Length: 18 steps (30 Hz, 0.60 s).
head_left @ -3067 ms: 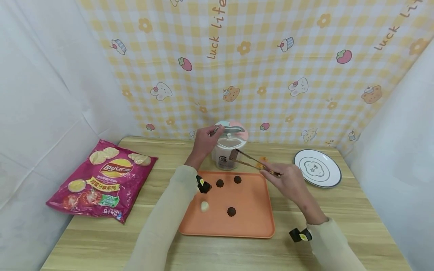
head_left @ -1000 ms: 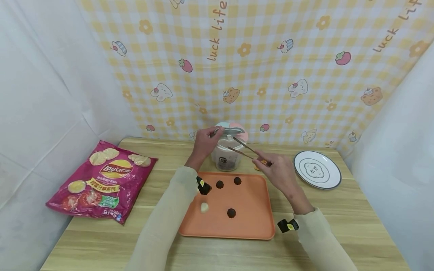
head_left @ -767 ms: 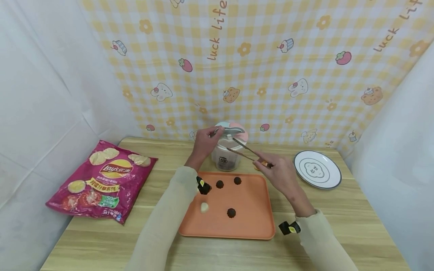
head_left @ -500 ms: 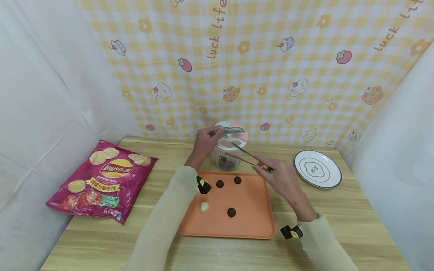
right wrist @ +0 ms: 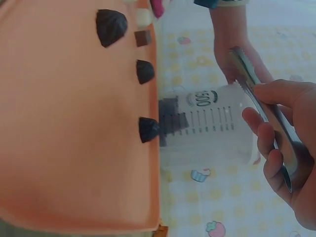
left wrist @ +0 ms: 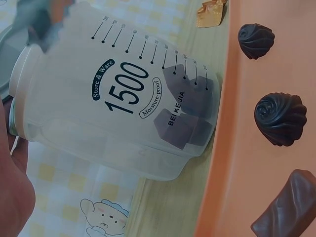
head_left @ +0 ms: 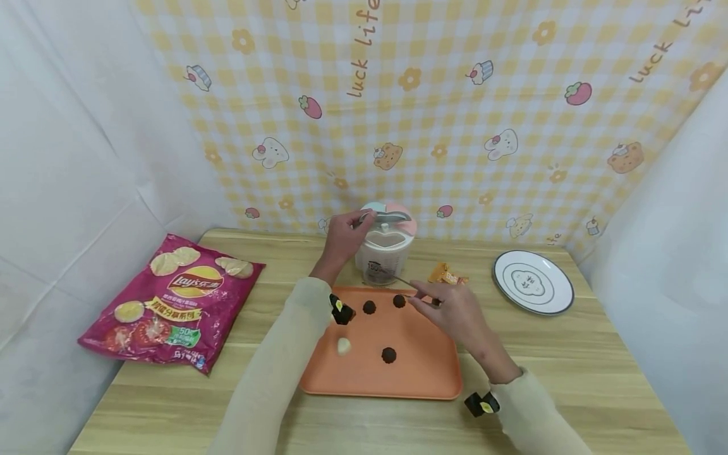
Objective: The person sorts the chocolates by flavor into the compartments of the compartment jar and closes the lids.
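Observation:
My left hand (head_left: 344,239) pinches the raised flap (head_left: 391,217) of the lid on a clear storage canister (head_left: 387,258) marked 1500. Several dark chunks (left wrist: 177,128) lie at the canister's bottom, in the left wrist view. Metal tongs (right wrist: 282,131) are gripped in my right hand (head_left: 452,311), their serrated tips in front of the canister in the head view. Nothing shows between those tips. Just in front stands an orange tray (head_left: 423,376) bearing several dark swirled chocolates (left wrist: 280,118), a white piece (head_left: 344,345) and a brown chocolate bar (left wrist: 289,205).
Behind the right hand, an orange wrapper (head_left: 449,274) lies on the wooden table (head_left: 569,366). A white plate (head_left: 557,287) with a dark rim sits at the right. On the left is a purple chip bag (head_left: 170,303). A yellow checked cloth (head_left: 426,126) hangs behind.
The brown piece between the tongs' tips 3.1 s ago is no longer there. The right hand has brought the tongs down from the canister's opening toward the tray. The left hand keeps its place.

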### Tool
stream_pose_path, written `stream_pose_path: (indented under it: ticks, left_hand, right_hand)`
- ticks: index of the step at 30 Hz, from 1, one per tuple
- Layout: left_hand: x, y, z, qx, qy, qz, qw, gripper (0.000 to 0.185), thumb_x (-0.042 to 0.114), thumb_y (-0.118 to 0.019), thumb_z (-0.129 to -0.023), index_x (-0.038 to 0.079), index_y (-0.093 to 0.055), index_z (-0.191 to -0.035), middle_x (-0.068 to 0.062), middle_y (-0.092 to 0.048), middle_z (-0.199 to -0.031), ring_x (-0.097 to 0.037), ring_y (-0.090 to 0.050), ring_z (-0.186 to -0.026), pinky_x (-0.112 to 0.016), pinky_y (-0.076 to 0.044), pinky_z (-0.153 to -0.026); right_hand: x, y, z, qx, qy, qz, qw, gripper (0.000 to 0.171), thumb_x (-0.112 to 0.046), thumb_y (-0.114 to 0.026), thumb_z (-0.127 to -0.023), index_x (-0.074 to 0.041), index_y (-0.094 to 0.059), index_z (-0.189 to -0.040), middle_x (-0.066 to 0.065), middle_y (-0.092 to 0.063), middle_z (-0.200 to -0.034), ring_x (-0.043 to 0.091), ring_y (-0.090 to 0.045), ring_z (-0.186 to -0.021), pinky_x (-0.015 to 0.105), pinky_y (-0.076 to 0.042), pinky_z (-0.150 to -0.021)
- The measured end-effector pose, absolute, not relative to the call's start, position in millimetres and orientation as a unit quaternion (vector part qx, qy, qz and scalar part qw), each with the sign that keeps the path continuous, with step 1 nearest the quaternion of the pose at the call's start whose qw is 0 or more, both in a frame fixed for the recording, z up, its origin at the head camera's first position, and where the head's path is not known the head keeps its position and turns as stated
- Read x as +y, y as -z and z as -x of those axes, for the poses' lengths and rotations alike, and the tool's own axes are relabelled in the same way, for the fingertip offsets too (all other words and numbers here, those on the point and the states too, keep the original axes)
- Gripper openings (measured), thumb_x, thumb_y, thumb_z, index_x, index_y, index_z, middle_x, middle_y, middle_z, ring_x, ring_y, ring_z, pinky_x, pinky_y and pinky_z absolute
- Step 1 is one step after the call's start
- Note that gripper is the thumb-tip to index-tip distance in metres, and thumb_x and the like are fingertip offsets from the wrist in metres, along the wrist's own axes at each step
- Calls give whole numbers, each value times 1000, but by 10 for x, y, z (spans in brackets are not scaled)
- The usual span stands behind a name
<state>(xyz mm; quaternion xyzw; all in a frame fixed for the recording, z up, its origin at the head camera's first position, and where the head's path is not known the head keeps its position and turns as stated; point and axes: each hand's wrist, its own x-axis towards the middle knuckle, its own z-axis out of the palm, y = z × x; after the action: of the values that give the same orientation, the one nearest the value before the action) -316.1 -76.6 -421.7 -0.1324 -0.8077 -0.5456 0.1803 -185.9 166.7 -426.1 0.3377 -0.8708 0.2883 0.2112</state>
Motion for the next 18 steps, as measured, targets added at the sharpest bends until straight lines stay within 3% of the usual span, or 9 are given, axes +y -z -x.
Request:
stream_pose_path:
  ticks: [10, 18]
  left_hand:
    - [-765, 4216, 3164, -807, 546, 135, 180, 47, 57, -55, -88, 19, -72, -110, 1, -67, -110, -8, -59, -80, -30, -47, -72]
    - [-766, 4218, 3164, -804, 552, 130, 176, 48, 57, -55, -87, 19, -72, -110, 1, -67, -110, -7, -61, -97, -30, -49, -80]
  right_hand:
    - [1502, 4492, 1777, -889, -261, -341, 159, 27, -25, -72, -84, -18, -72, -110, -15, -67, -78, -7, -40, -47, 17, -30, -39]
    - [1413, 4571, 1716, -903, -239, -339, 113, 21, -25, -69, -86, -19, -75, -105, -17, -64, -73, -3, -36, -45, 18, -29, -39]
